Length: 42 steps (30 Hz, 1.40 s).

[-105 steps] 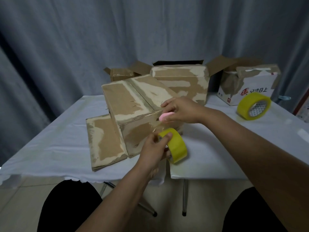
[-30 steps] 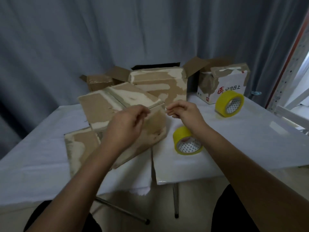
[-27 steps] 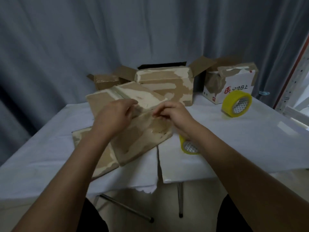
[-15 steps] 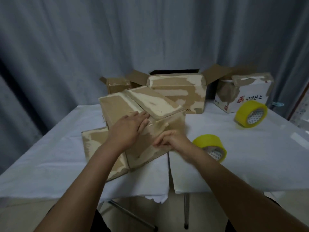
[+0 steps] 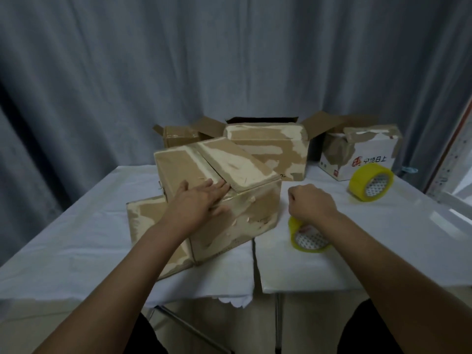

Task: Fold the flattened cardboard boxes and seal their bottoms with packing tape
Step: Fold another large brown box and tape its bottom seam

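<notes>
A worn brown folded box (image 5: 178,169) stands on the white table (image 5: 76,238), its top flaps closed, the right flap overlapping the left one. My left hand (image 5: 201,198) rests flat on top of the box at the flap seam, fingers straight. My right hand (image 5: 310,204) is curled in a fist just right of the box. It hangs directly over a yellow tape roll (image 5: 310,242) and hides the roll's upper rim. Whether it touches the roll I cannot tell. A flattened box (image 5: 145,215) lies under the folded box's left side.
At the back stand an open brown box (image 5: 268,149), a smaller brown box (image 5: 178,136) and a white printed box (image 5: 362,159). A second yellow tape roll (image 5: 371,182) stands at the right. A gap (image 5: 254,264) splits the two tabletops. Grey curtain behind.
My right hand left the box's front face and moved right, over the tape roll. My left hand stayed flat on the box top. Earlier, the roll was set down on the table.
</notes>
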### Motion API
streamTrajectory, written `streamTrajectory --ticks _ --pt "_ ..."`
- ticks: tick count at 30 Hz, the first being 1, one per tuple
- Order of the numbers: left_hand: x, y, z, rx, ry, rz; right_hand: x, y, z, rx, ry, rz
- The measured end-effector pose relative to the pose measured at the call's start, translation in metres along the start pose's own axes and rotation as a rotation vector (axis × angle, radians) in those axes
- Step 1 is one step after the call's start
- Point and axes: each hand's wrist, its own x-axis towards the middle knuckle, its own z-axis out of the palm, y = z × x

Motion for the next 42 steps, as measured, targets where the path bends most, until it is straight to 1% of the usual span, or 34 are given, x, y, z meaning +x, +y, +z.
streamTrajectory --ticks 3,6,8,10,15,20,22,24,27,29,32,36,37,38,39,40,42 --pt "-0.004 -0.006 0.0 -0.027 -0.012 0.045 0.003 -0.005 -0.004 -0.132 -0.139 -0.039" --pt "-0.011 -0.024 0.001 -0.095 0.019 0.085 0.009 -0.021 -0.002 -0.277 -0.338 -0.038" --pt "-0.014 -0.033 0.001 -0.095 0.015 0.114 0.012 -0.029 0.001 -0.351 -0.454 -0.028" --pt "-0.012 -0.036 0.001 -0.109 0.005 0.128 0.013 -0.035 0.004 -0.393 -0.52 -0.032" --pt "-0.002 -0.041 0.006 -0.147 0.06 0.146 0.01 -0.044 0.007 -0.417 -0.573 0.016" --pt "0.002 -0.075 0.006 -0.201 0.082 0.199 0.008 -0.031 0.011 -0.54 -0.557 -0.032" --pt "0.001 -0.085 0.008 -0.191 0.084 0.189 0.013 -0.029 0.012 -0.534 -0.578 -0.028" --pt "0.0 -0.087 0.01 -0.119 0.103 0.172 0.019 -0.028 0.012 -0.515 -0.649 0.01" --pt "-0.004 -0.072 0.015 0.068 0.217 0.157 0.024 -0.021 0.013 -0.458 -0.751 0.089" --pt "-0.006 -0.052 0.019 0.061 0.31 0.173 0.023 -0.015 0.014 -0.43 -0.761 0.095" --pt "-0.003 -0.022 0.027 0.02 0.414 0.269 0.017 -0.006 0.011 -0.394 -0.719 0.076" --pt "0.002 0.017 0.036 -0.129 0.496 0.481 0.007 0.012 0.0 -0.263 -0.658 0.033" --pt "0.002 0.028 0.038 -0.187 0.495 0.506 0.005 0.017 -0.003 -0.225 -0.643 0.032" --pt "0.001 0.04 0.04 -0.297 0.459 0.49 0.002 0.022 -0.005 -0.177 -0.626 0.022" --pt "-0.001 0.052 0.042 -0.449 0.388 0.42 0.0 0.027 -0.006 -0.112 -0.602 0.007" --pt "-0.002 0.064 0.044 -0.617 0.292 0.319 -0.002 0.032 -0.006 -0.032 -0.568 -0.019" --pt "0.0 0.085 0.05 -0.965 0.047 0.113 -0.008 0.041 -0.007 0.21 -0.472 -0.054"
